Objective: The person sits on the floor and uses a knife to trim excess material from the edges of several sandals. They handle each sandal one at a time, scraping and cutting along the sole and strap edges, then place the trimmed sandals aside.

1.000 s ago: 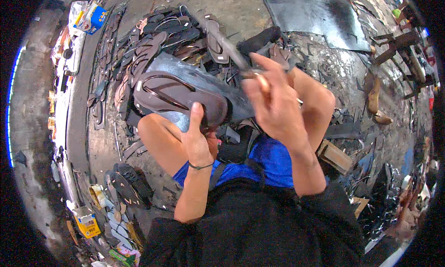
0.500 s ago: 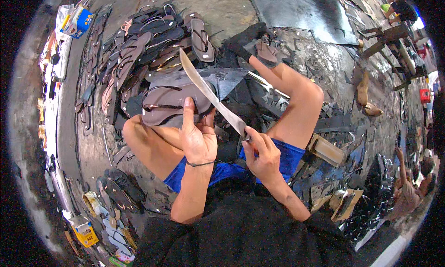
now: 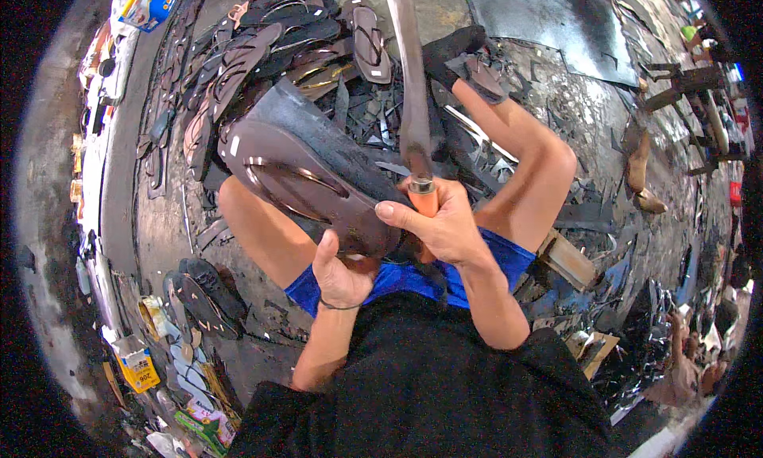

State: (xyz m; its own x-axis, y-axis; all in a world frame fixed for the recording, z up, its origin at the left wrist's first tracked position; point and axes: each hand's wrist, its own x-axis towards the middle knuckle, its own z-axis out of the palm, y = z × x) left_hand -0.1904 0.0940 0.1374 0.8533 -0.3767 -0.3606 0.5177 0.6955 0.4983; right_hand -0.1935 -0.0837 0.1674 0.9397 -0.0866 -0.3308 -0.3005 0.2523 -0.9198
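Hands grip sandal (image 3: 310, 176), knife (image 3: 409, 84); sandal pile (image 3: 262, 36) beyond.

light: even, fairly bright | shadows: soft | rim: strong fisheye bending, black corners | blur: slight at edges

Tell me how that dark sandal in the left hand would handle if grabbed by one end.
The sandal probably flexes somewhat: it looks like a thick rubbery sole with cut-out slots. It likely feels light for its size, since the left hand props it up by the heel end alone. Being flat, it should not roll, and it looks unlikely to break if dropped.
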